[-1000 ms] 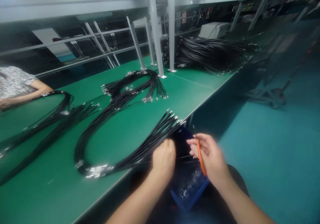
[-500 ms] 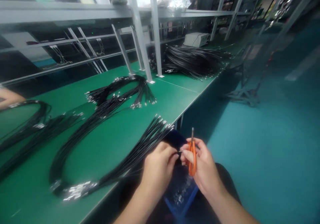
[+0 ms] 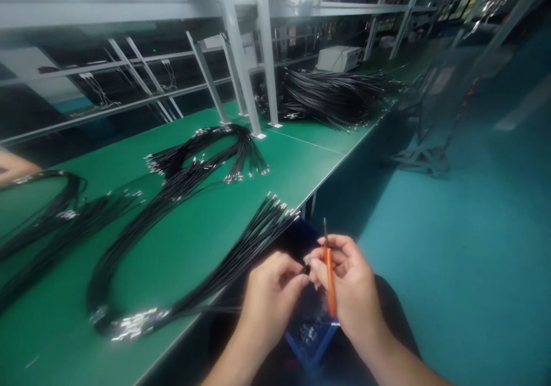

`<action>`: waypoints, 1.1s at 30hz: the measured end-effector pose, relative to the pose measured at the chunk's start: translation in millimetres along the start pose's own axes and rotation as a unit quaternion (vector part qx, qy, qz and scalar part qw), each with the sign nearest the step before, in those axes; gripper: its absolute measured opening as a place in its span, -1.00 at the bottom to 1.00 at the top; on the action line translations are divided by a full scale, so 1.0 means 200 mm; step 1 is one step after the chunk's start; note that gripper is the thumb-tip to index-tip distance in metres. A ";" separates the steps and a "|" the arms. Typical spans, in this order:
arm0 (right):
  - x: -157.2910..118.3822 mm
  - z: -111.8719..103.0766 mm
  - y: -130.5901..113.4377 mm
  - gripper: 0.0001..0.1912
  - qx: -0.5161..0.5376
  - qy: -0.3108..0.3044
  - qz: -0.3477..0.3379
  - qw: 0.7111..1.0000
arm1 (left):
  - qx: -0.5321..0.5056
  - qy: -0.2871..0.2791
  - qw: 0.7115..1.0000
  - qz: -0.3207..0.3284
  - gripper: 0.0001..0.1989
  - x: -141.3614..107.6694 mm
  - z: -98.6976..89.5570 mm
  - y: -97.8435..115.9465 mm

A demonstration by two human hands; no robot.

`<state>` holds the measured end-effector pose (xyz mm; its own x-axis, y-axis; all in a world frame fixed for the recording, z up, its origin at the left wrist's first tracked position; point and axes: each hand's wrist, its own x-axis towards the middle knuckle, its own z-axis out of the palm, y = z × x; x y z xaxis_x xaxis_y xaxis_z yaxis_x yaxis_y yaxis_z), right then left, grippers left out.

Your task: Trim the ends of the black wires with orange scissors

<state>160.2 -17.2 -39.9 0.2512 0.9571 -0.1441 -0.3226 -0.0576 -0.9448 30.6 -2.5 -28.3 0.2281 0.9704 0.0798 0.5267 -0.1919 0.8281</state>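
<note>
My left hand [image 3: 273, 294] pinches a small dark piece [image 3: 306, 268], apparently a cable end, between thumb and forefinger. My right hand [image 3: 350, 285] holds orange-handled pliers [image 3: 330, 283] against its palm, tip pointing up and away. Its thumb and forefinger meet the same small piece, close to the left fingertips. Below both hands is a blue bin [image 3: 312, 346] with small shiny parts in it. To the left, a long bundle of black cables [image 3: 124, 248] with silvery ends curves over the green table [image 3: 189, 248] and reaches its front edge near my left hand.
More black cable bundles lie at the left [image 3: 64, 242] and in a large pile [image 3: 331, 96] farther back. Metal shelf posts [image 3: 267, 53] rise from the table. A white box [image 3: 338, 59] stands behind the pile. Another person's arm [image 3: 17, 167] rests at the far left.
The pliers have turned in my right hand, their handles now looking narrower and hanging slightly lower. The fingertips of both hands remain close together. The view has tilted slightly downward.
</note>
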 end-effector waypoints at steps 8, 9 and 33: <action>0.03 0.04 0.01 -0.69 0.128 -0.029 0.055 0.990 | -0.166 -0.050 0.982 -0.076 -0.85 0.00 -0.01 -0.05; 0.03 0.04 0.01 -0.69 0.148 -0.036 0.069 0.986 | -0.191 -0.053 0.977 -0.084 -0.83 0.00 -0.02 -0.06; -0.03 0.12 0.02 -0.61 0.186 -0.033 0.102 0.977 | -0.249 0.057 0.966 -0.041 -0.88 -0.01 0.00 -0.02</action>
<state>136.4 -17.1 -35.4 0.0908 0.9536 -0.2870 -0.6728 -0.1537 -0.7237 27.9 -3.3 -32.5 0.0947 0.9947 0.0394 0.0741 -0.0465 0.9962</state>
